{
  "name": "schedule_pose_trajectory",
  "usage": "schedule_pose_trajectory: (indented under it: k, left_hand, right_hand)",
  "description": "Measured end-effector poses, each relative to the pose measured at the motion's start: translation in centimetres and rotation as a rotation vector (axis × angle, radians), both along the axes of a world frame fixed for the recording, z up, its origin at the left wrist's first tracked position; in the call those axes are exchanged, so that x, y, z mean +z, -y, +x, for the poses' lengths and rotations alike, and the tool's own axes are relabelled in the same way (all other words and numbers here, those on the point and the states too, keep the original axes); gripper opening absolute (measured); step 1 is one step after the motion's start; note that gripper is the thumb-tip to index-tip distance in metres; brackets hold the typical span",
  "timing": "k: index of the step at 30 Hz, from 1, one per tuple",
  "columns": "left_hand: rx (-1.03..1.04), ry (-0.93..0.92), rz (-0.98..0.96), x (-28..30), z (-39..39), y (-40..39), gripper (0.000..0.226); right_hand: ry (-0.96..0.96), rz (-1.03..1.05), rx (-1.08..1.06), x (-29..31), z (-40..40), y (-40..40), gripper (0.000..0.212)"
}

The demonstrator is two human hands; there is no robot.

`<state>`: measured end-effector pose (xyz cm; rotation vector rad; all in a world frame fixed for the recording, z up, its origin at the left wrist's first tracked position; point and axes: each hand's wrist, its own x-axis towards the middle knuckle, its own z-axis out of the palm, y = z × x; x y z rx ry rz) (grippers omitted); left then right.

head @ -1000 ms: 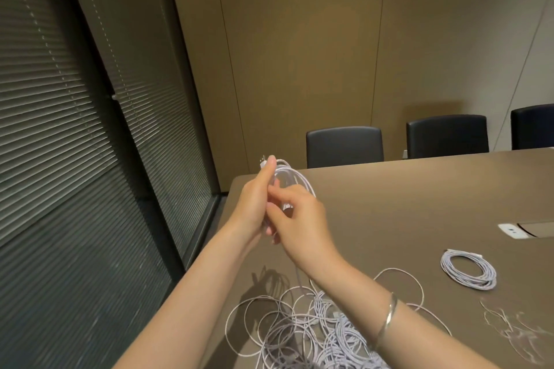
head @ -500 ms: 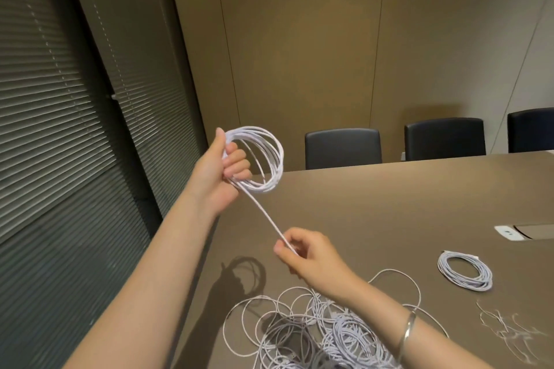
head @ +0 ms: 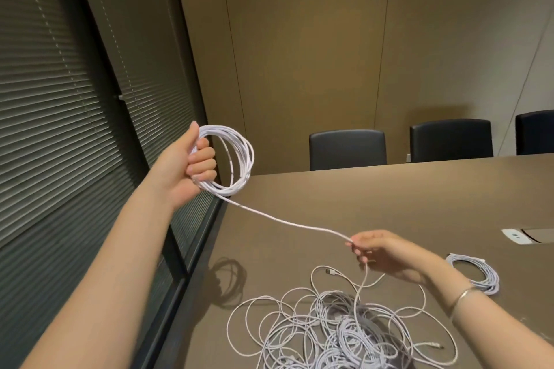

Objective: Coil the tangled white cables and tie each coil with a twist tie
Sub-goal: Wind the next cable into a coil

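Left hand [head: 192, 165] grips a partly wound coil [head: 236, 159]; right hand [head: 380, 252] pinches its trailing cable [head: 287, 222]. One finished coil [head: 476, 272] lies on the counter [head: 389, 204]. The tangled pile [head: 344, 329] remains unwound, apparently most of the job.

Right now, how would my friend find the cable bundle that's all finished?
Start at the long brown table and look at its right side, past the right hand. The finished coil lies flat there alone, neat and round, unlike the messy tangled pile nearby.
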<state>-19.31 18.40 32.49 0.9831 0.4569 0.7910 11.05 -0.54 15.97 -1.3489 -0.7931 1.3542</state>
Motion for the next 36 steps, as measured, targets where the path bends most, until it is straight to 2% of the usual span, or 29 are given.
schedule_pose_trajectory:
  k: [2,5,8,11,14,18,20,22,24,26,29,31,36]
  left_hand:
    - [-0.009,-0.074,0.064,-0.3,0.3,0.4,0.045]
    - [-0.012,-0.25,0.174,-0.8,1.6,1.7,0.044]
    - [0.009,-0.46,0.294,-1.8,3.6,3.5,0.044]
    - [0.03,-0.592,0.397,-3.0,5.5,5.3,0.044]
    - [0.026,-0.622,0.417,-4.1,7.1,6.5,0.045]
    - [-0.008,-0.532,0.337,-5.2,8.1,7.2,0.055]
    - [-0.007,-0.436,0.26,-5.8,8.4,7.2,0.055]
    - [0.022,-0.375,0.196,-6.1,8.8,7.2,0.049]
    - [0.046,-0.391,0.2,-6.2,9.0,7.4,0.041]
    - [0.061,-0.397,0.221,-6.3,9.0,7.6,0.032]
    - [0.071,-0.356,0.215,-6.2,8.9,7.5,0.036]
    - [0.079,-0.261,0.16,-5.7,8.9,7.3,0.041]
    - [0.034,-0.049,0.057,-4.1,8.3,5.9,0.042]
  right_hand:
    - [0.017,-0.008,-0.117,0.8,0.4,-0.3,0.009]
    - [0.154,0.007,-0.307,2.8,-0.4,-1.4,0.005]
    - [0.151,0.09,-0.484,5.4,-2.4,-2.3,0.007]
    - [0.062,0.218,-0.524,8.4,-5.6,-2.9,0.005]
    - [-0.025,0.308,-0.452,10.6,-8.9,-3.0,0.005]
    - [-0.111,0.397,-0.291,11.0,-12.5,-3.0,0.031]
    - [-0.059,0.44,-0.284,10.5,-13.8,-3.0,0.035]
    - [0.084,0.482,-0.313,9.9,-14.6,-3.1,0.034]
    - [0.248,0.524,-0.36,9.3,-15.0,-3.2,0.031]
    - [0.332,0.55,-0.436,8.8,-15.1,-3.3,0.027]
    - [0.397,0.572,-0.501,8.1,-15.2,-3.1,0.031]
    - [0.366,0.559,-0.47,7.5,-15.2,-3.0,0.033]
    - [0.409,0.57,-0.335,6.1,-14.0,-2.4,0.016]
